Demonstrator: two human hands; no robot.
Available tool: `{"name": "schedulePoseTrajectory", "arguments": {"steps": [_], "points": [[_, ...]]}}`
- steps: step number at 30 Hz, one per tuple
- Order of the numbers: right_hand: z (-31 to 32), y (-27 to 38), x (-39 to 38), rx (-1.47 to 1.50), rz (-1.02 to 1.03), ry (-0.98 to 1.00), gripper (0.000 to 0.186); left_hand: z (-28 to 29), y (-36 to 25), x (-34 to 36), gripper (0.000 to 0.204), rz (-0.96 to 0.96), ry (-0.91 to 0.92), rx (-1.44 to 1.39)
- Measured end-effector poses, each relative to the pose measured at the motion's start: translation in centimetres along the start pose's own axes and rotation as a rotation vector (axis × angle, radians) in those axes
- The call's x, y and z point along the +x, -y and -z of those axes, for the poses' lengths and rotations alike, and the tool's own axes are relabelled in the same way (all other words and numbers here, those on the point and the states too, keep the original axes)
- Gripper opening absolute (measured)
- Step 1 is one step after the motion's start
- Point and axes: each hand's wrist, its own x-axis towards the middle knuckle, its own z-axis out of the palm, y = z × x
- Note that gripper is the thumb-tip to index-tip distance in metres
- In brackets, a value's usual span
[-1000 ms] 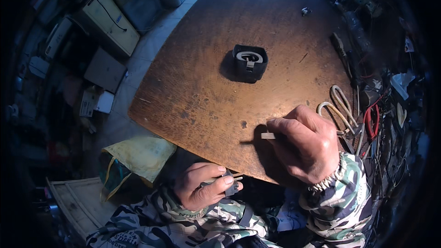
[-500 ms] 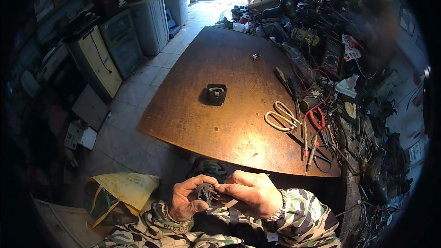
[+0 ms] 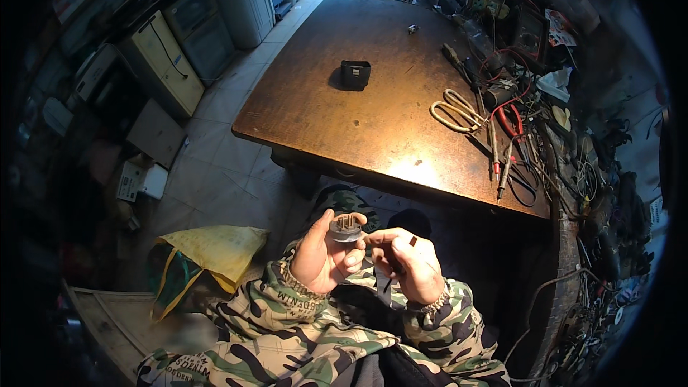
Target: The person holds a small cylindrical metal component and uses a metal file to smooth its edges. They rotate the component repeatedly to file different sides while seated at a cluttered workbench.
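In front of my body, below the table's near edge, my left hand (image 3: 322, 254) grips a round dark electrical part (image 3: 346, 228) by its rim. Its face with upright metal pins points up. My right hand (image 3: 410, 266) is closed just to the right, its index fingertip close to the part's edge. A slim dark tool (image 3: 388, 286) pokes out below the right fingers; they hide most of it, and its kind cannot be made out. Out on the wooden table (image 3: 301, 93) stands a black, squarish hollow housing (image 3: 355, 76) with a metal piece inside.
White-handled scissors (image 3: 457, 111), red-handled pliers (image 3: 510, 122) and test probes (image 3: 506, 166) lie on the table's right side. Behind them runs a heap of wires and parts around a multimeter (image 3: 529, 34). A small metal piece (image 3: 413, 29) lies farther back. A yellow bag (image 3: 215, 247) stands lower left.
The view has tilted down, so the table sits higher. My left hand has turned the round part pins-up, and my right hand has drawn slightly away from it with fingers curled.
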Motion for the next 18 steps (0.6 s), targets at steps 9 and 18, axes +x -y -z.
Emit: {"name": "schedulePoseTrajectory", "arguments": {"steps": [9, 18], "points": [[3.2, -14.6, -7.1, 0.181, -0.350, 0.067, 0.044, 1.6, 0.4, 1.5, 0.059, 0.117, 0.068, -0.137], [3.5, -9.3, -6.0, -0.617, 0.211, -0.340, 0.032, 2.3, 0.6, 2.0, 0.059, 0.079, -0.014, -0.067]]}}
